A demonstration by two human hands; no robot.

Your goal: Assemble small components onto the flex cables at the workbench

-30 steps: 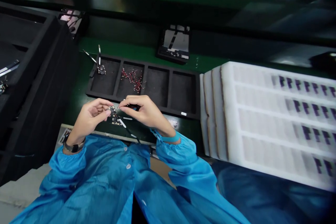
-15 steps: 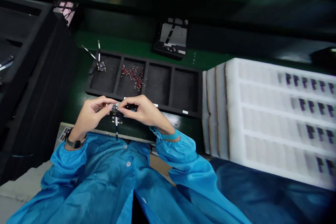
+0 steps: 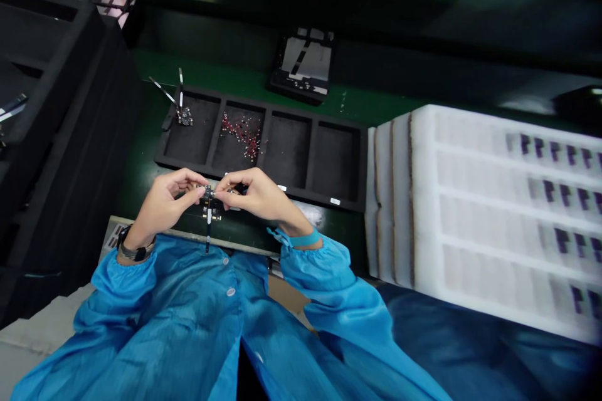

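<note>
In front of my waist, my left hand (image 3: 172,203) pinches a small circuit board (image 3: 207,192) between thumb and fingers. From the board a ribbon cable (image 3: 209,219) with a white patch hangs down toward my smock. At the board's right edge, my right hand (image 3: 249,197) is closed with thumb and fingertips together; what they pinch is too small to make out. Just beyond both hands lies a black foam tray (image 3: 288,183) with several compartments. Small red-wired parts (image 3: 242,135) are scattered in one compartment, and another circuit board (image 3: 184,115) with upright ribbon cables sits in the leftmost.
Stacked black foam trays (image 3: 79,113) rise on the left. To the right stands a stack of white foam trays (image 3: 423,200) with dark pieces in its slots. A black device with a grey panel (image 3: 305,62) lies behind the compartment tray on the green bench (image 3: 150,62).
My right fingertips have come slightly closer together at the board's right edge. The view has shifted a little; the left hand still holds the board in the same place.
</note>
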